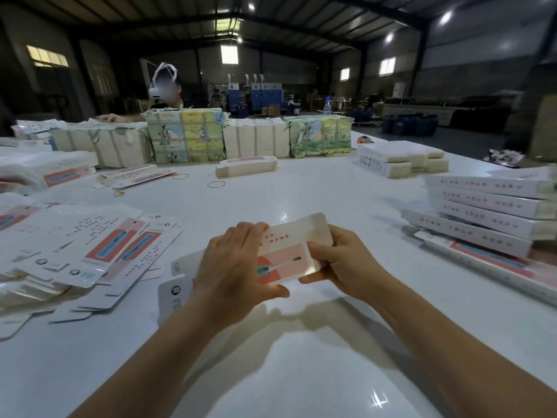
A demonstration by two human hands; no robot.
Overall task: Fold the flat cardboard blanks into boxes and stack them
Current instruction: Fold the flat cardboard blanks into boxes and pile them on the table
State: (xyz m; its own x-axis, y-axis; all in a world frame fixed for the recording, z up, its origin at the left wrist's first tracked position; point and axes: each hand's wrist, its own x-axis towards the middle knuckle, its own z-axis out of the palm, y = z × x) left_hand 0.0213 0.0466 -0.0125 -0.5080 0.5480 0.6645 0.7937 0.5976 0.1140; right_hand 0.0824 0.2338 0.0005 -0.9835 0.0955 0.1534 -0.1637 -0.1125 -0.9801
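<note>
Both hands pinch one printed cardboard blank (286, 254) just above the white table (301, 372) at lower centre: the left hand (238, 267) curls over its left part, thumb beneath, and the right hand (340, 260) grips its right end. It looks light, thin and glossy, so likely slippery and easily creased; holding near the scored folds seems wisest. Finished boxes (488, 212) are stacked at right, and loose flat blanks (90, 254) lie at left.

Left hand (238, 260) and right hand (340, 260) gripping cardboard blank (289, 251), white table (301, 191)
</note>
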